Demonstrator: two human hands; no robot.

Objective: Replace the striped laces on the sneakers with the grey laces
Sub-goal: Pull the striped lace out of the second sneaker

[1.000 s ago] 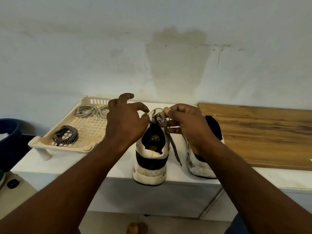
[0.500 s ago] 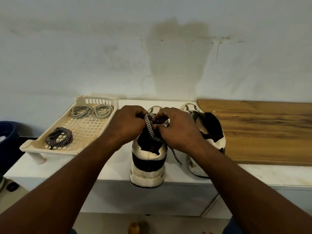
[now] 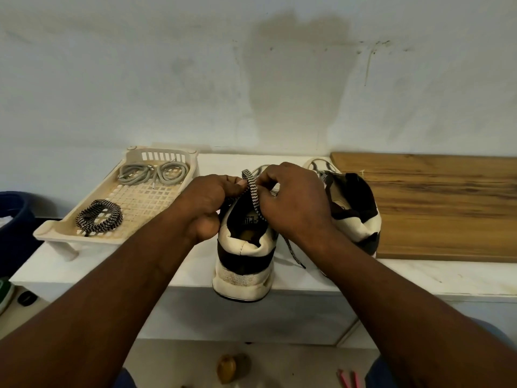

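A stained white wall (image 3: 251, 79) fills the space beyond both hands. Under them runs a white counter (image 3: 112, 264), with a wooden board (image 3: 433, 208) to the right of the right hand and a plastic tray (image 3: 56, 233) to the left of the left hand. In the tray lie the grey laces (image 3: 152, 173) at its far end and one coiled lace (image 3: 99, 218), striped, at its near end. The near sneaker (image 3: 243, 264) stands directly under the hands, heel toward the person. The second sneaker (image 3: 355, 219) is just right of the right hand and leans to the side.

The left hand (image 3: 207, 203) and the right hand (image 3: 296, 203) each pinch the striped lace (image 3: 251, 186) with the fingertips. One second ago this lace was low at the tongue. Now a loop of it stands above the fingers, and its free end hangs below the right wrist. I judge that it is coming out of the eyelets, so the grey laces are not needed yet.
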